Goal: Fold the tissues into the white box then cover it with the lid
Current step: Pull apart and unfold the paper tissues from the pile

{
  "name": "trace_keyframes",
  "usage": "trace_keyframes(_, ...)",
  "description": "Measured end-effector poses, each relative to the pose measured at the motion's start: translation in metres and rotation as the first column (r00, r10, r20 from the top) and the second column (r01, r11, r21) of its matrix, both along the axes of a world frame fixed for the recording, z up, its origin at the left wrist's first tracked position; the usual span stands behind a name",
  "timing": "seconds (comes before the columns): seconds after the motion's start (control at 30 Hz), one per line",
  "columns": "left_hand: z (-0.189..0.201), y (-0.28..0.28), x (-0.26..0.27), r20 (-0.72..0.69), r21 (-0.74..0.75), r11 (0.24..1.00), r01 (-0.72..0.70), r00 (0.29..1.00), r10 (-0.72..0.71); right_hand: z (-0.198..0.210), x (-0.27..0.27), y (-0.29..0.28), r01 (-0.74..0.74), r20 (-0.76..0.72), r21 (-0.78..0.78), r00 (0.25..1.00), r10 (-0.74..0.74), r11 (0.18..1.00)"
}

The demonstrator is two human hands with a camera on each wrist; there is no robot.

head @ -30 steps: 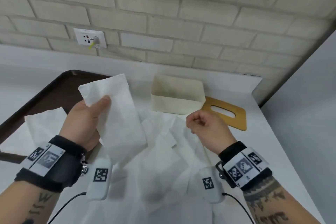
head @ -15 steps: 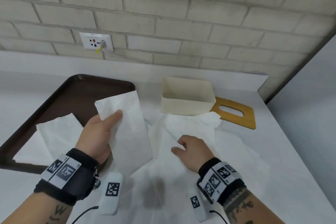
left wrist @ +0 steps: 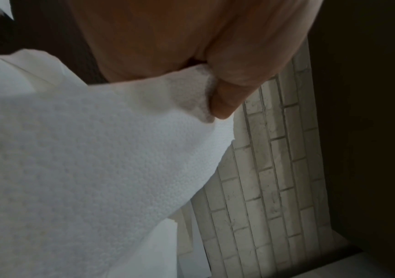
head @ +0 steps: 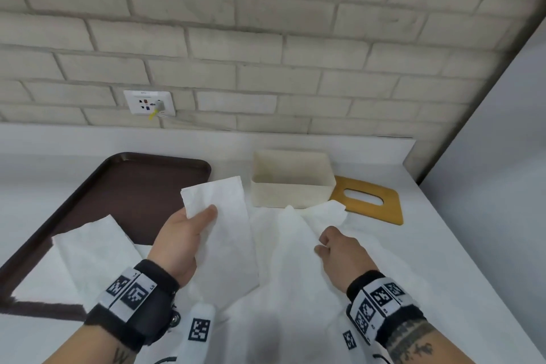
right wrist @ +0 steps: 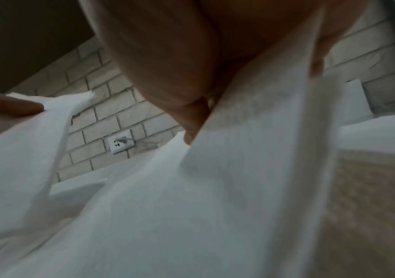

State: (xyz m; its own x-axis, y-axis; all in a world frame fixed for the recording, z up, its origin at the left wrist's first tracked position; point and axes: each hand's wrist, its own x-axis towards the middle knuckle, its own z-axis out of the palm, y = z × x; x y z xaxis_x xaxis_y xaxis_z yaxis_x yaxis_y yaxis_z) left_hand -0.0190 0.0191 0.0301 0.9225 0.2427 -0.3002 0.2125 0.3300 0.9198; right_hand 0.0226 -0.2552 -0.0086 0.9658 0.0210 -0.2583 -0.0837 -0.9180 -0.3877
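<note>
A white tabletop (head: 461, 245) is seen against a brick wall, with a brown tray (head: 141, 186) at the left. Loose tissues (head: 295, 275) are spread over the near middle of the tabletop, and more lie on the tray's near part. The white box (head: 291, 183) stands open at the far middle, apparently empty, and the wooden lid (head: 367, 201) lies flat just right of it.

A folded tissue (head: 224, 216) is held up by the left hand (head: 180, 242), its grip closed with the thumb pressed on the near upper corner. A peak of a loose sheet is pinched and lifted by the right hand (head: 339, 254).

The tissues are judged very light, limp and easily torn or creased; corners or edges are best taken, with a gentle pinch.

The box and lid are shown only by the head view. The embossed texture of the paper and the thumb (left wrist: 229, 97) clamping it are given by the left wrist view; the sheet draped under the fingers (right wrist: 196, 120) appears in the right wrist view, blurred.
</note>
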Motion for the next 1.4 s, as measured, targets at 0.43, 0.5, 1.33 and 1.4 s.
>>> trace_keyframes(0.43, 0.003, -0.026, -0.001, 0.000, 0.039, 0.999, -0.004, 1.000, 0.004, 0.008, -0.004, -0.014, -0.154, 0.314, -0.035, 0.936, 0.157, 0.987)
trace_keyframes(0.5, 0.002, -0.027, -0.001, -0.003, 0.035, 0.999, -0.008, 1.000, 0.008, 0.013, -0.004, -0.017, -0.143, 0.335, 0.094, 0.937, 0.104, 0.985)
trace_keyframes(1.33, -0.013, -0.057, 0.000, -0.178, -0.434, 0.897, 0.081, 0.969, -0.173, 0.016, -0.021, 0.022, 0.002, 0.039, 0.661, 0.999, -0.037, 0.750)
trace_keyframes(1.4, -0.014, -0.061, 0.000, -0.165, -0.434, 0.894, 0.107, 0.967, -0.195, 0.013, -0.023, 0.022, -0.003, 0.037, 0.618, 0.999, -0.025, 0.786)
